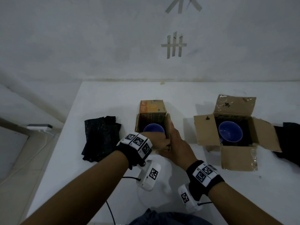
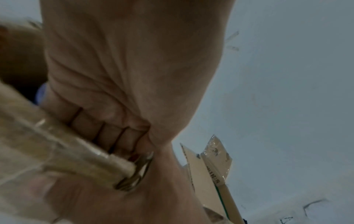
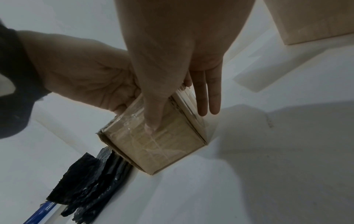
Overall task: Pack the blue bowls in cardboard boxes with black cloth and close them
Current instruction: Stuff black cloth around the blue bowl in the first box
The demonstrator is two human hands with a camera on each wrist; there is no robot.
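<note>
The middle cardboard box (image 1: 152, 119) holds a blue bowl (image 1: 154, 128). My left hand (image 1: 159, 142) grips the box's near flap; in the left wrist view its fingers (image 2: 107, 127) curl over the taped cardboard edge (image 2: 57, 151). My right hand (image 1: 174, 140) lies with straight fingers against the upright right flap. Its thumb presses the box's near face (image 3: 162, 145). A second box (image 1: 233, 132) at the right stands with all flaps spread, a blue bowl (image 1: 230, 131) inside on black cloth. A folded black cloth (image 1: 100, 138) lies left of the middle box.
More black cloth (image 1: 289, 140) lies at the table's right edge. The white table (image 1: 113, 98) ends at a wall behind the boxes. Cables and wrist cameras hang under my forearms near the front edge. A grey floor and a white socket strip (image 1: 39, 127) lie left of the table.
</note>
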